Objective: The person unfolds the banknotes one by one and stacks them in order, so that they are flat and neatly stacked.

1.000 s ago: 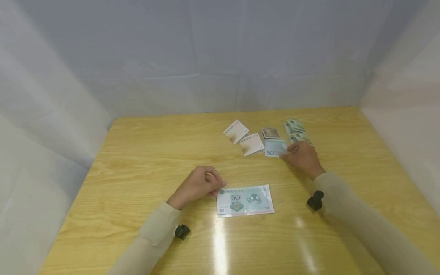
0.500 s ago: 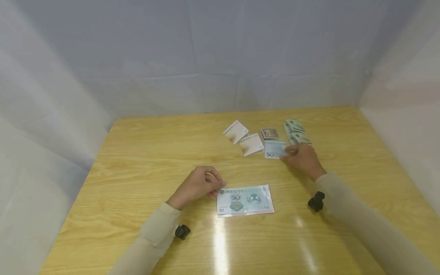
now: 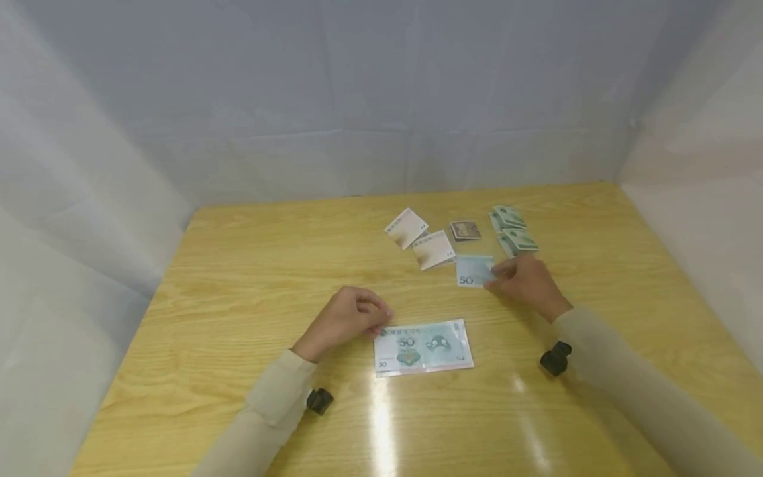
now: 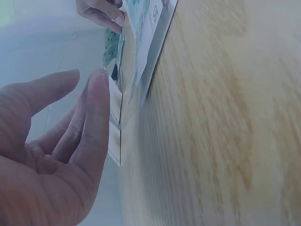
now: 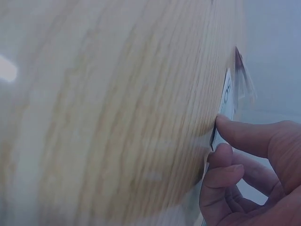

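Note:
My right hand [image 3: 530,285] pinches the right edge of a small folded blue banknote [image 3: 475,271] marked 50. In the right wrist view the thumb [image 5: 254,136] lies on that folded note [image 5: 225,99]. My left hand [image 3: 348,318] hovers by the upper left corner of a larger, unfolded blue-green 50 banknote [image 3: 423,348] with a cartoon face. Thumb and forefinger of the left hand [image 4: 56,155] stand slightly apart with nothing between them in the left wrist view. Beyond them, the unfolded note's edge [image 4: 150,42] rises a little from the table.
Two folded pale notes [image 3: 407,228] lie behind, left of a folded brown note [image 3: 465,230]. Folded green notes [image 3: 517,240] sit at the back right. The wooden table [image 3: 268,265] is bordered by white cloth walls [image 3: 381,99].
My right hand has drawn the folded blue note towards me, away from the brown note behind it. The left hand and the unfolded note have hardly moved.

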`<state>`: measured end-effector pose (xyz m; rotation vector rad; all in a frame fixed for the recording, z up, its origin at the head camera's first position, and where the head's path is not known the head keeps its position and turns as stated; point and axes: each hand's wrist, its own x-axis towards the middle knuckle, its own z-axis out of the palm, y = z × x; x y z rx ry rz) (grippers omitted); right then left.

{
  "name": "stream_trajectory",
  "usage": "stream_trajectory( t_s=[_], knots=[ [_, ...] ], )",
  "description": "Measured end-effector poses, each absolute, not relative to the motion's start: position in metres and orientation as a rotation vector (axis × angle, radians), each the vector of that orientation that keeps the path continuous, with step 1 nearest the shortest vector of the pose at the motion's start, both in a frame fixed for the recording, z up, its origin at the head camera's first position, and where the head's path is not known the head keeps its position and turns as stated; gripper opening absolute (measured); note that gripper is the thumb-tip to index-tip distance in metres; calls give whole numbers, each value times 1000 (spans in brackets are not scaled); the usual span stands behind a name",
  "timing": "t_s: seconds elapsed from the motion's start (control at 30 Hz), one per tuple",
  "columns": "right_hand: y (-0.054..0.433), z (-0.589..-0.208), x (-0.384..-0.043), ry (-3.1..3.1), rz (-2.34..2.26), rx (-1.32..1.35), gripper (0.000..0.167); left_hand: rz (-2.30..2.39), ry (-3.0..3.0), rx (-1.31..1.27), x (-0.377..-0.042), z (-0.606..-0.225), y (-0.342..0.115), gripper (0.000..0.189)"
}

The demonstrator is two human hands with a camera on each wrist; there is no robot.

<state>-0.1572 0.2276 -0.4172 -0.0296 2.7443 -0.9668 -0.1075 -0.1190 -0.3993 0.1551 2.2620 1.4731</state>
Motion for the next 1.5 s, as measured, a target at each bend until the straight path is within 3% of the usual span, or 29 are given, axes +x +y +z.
stream_trajectory(
  t_s=[0.77,1.5],
  knots=[
    [197,-417,-143,2728,-1010,-144,38,1438,2262,207,-116,-398,-101,44],
    [172,-415,-141,2698,-1068,-223,38,1576,2008,118,-126,-403,-82,58]
  ],
)
